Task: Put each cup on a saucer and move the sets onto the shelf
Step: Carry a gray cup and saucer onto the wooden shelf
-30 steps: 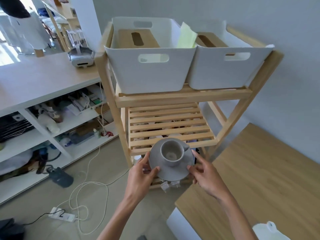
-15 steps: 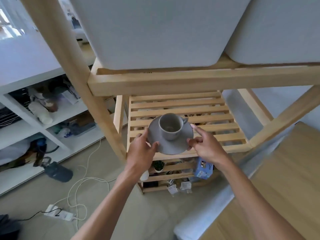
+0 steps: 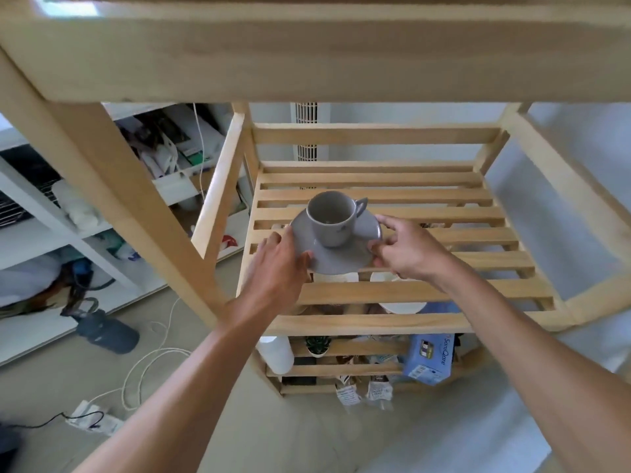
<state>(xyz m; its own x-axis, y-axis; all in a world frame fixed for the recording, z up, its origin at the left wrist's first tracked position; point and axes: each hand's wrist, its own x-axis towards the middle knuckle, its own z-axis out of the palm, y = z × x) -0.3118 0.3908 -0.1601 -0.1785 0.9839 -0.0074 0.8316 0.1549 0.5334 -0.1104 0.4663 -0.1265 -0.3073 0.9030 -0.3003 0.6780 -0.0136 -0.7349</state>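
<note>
the left hand (image 3: pixel 278 264) and right hand (image 3: pixel 408 252) pinched opposite rims of the saucer (image 3: pixel 336 256), keeping the cup (image 3: pixel 331 218) level over the shelf (image 3: pixel 409 290) slats near its front edge.

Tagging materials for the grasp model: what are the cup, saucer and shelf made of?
Cup and saucer: probably glazed ceramic, matte grey with a soft sheen and thick rims. Shelf: light, unpainted wood slats with visible grain, likely pine.
</note>
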